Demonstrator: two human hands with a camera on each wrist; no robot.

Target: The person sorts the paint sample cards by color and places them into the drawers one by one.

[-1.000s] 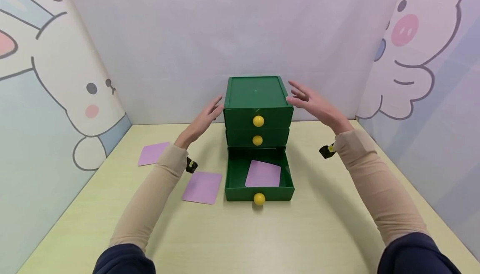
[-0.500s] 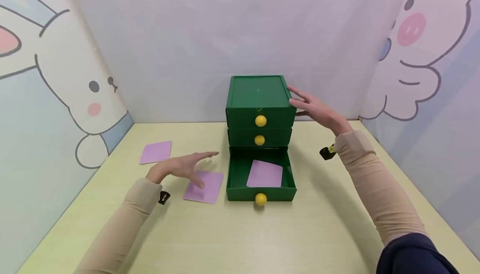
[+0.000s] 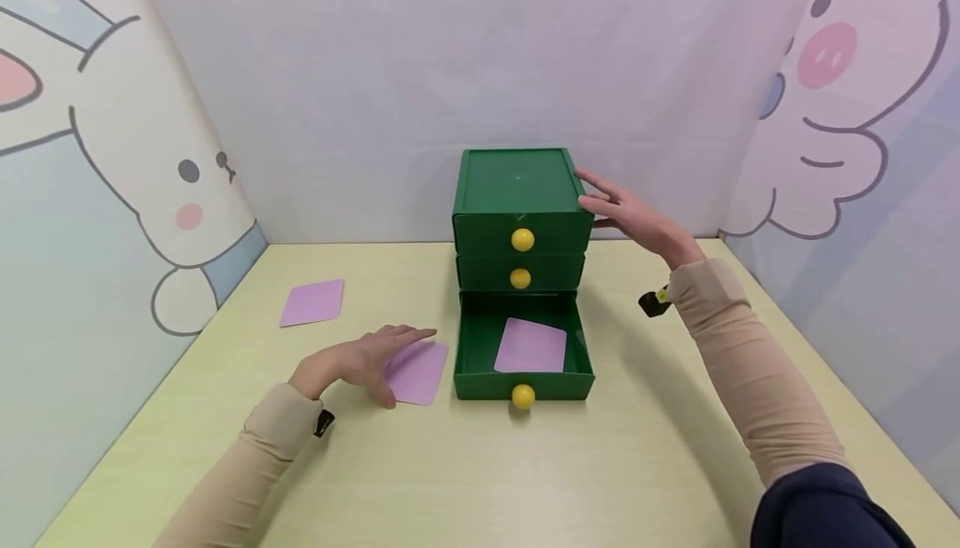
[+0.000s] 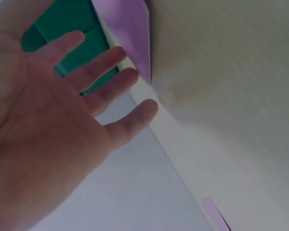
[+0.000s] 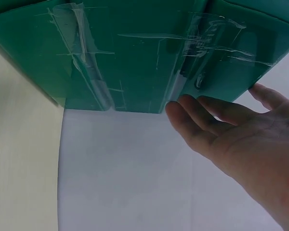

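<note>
A far purple card (image 3: 312,303) lay near the tabletop's (image 3: 465,473) left edge. The left hand (image 3: 358,359), its grip open and fingers flat, rested on the near purple card (image 3: 418,371) beside the open bottom drawer (image 3: 523,383). The right hand (image 3: 628,214), grip open, touched the green drawer box (image 3: 517,185).

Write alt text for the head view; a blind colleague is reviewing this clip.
A person's left hand rests flat on a purple card beside a green three-drawer box, while the right hand touches the box's upper right side. The bottom drawer stands open with another purple card inside; a third card lies farther left.
</note>
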